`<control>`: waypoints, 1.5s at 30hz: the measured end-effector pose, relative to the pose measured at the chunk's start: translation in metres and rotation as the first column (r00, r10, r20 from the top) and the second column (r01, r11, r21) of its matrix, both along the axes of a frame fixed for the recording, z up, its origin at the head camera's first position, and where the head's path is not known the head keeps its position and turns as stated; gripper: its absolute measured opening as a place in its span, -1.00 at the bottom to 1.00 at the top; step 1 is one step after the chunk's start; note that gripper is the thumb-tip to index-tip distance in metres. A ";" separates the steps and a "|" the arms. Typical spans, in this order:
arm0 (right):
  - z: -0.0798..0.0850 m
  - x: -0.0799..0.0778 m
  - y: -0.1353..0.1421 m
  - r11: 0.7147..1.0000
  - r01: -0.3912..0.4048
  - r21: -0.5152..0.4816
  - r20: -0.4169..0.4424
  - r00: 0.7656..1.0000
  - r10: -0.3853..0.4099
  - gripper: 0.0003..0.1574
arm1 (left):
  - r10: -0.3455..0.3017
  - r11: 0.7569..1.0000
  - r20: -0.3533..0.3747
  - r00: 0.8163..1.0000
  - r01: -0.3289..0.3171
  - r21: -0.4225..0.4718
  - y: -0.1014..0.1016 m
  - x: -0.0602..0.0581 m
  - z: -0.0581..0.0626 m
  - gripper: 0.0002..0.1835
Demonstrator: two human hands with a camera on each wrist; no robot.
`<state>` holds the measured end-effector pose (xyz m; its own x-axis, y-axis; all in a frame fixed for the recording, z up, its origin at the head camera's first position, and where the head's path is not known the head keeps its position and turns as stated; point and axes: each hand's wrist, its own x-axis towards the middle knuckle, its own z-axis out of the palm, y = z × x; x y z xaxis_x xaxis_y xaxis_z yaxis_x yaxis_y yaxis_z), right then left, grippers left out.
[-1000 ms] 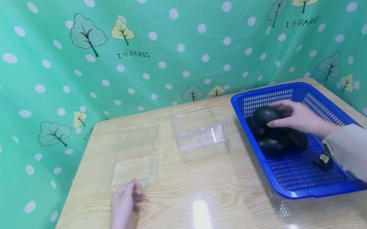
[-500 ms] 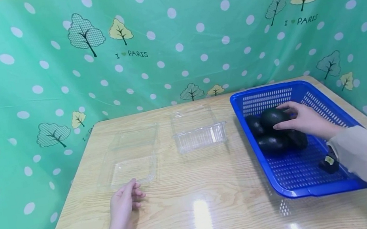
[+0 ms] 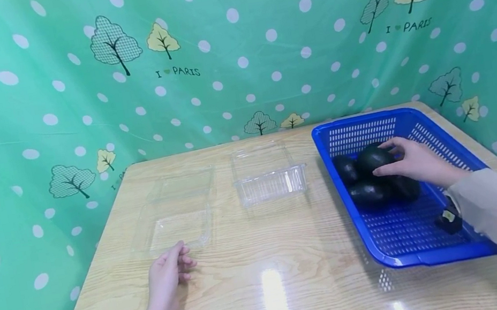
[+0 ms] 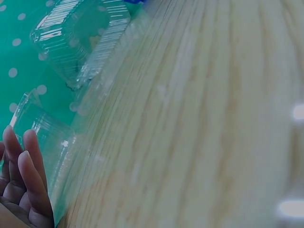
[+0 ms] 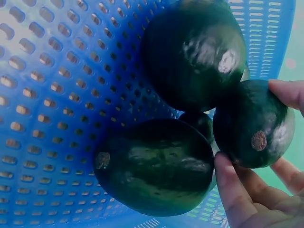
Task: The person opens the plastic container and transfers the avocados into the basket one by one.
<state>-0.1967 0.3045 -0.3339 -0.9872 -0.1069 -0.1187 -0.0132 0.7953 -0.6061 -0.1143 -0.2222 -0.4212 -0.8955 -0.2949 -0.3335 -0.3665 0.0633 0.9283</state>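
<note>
Inside the blue basket, my right hand [image 3: 417,160] grips a dark green avocado [image 5: 254,121] between thumb and fingers. Other glossy dark avocados lie against it, one at the basket's left side [image 3: 346,167] and one nearer the front [image 3: 369,194]. In the right wrist view, a large avocado [image 5: 194,52] and another with its stem scar showing [image 5: 152,166] are close beside the held one. My left hand [image 3: 167,276] rests with loose fingers at the near edge of a clear plastic clamshell box [image 3: 177,231]; whether it touches the box is hard to tell.
A second clear clamshell box [image 3: 272,186] stands with its lid up at the table's middle back. The blue basket [image 3: 376,254] takes up the right side of the wooden table [image 3: 232,298]. A green dotted cloth [image 3: 235,70] hangs behind and at both sides.
My right hand and the gripped avocado have shifted slightly to the right within the basket. The left hand and both clear boxes stay where they were.
</note>
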 end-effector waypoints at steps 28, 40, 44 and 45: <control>-0.006 -0.011 0.005 0.981 -0.039 0.192 -0.003 0.999 0.040 0.06 | 0.000 1.000 0.000 1.000 0.000 0.014 0.001 -0.002 0.002 -0.65; -0.016 -0.019 0.002 0.969 -0.074 0.237 0.045 0.997 0.065 0.00 | 0.031 0.998 0.005 1.000 -0.031 0.046 0.001 0.000 0.006 -0.40; -0.017 -0.018 0.003 0.970 -0.071 0.232 0.046 0.997 0.062 0.01 | 0.032 0.998 -0.001 0.999 -0.032 0.049 0.003 0.000 0.006 -0.43; -0.017 -0.017 0.004 0.970 -0.072 0.231 0.046 0.997 0.063 0.02 | 0.032 0.998 -0.001 0.999 -0.032 0.053 0.004 -0.001 0.006 -0.44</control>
<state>-0.2138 0.3082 -0.3513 -0.9729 -0.1379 -0.1859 -0.0517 0.9124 -0.4060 -0.1148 -0.2187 -0.4147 -0.8865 -0.3054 -0.3476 -0.3657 0.0023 0.9307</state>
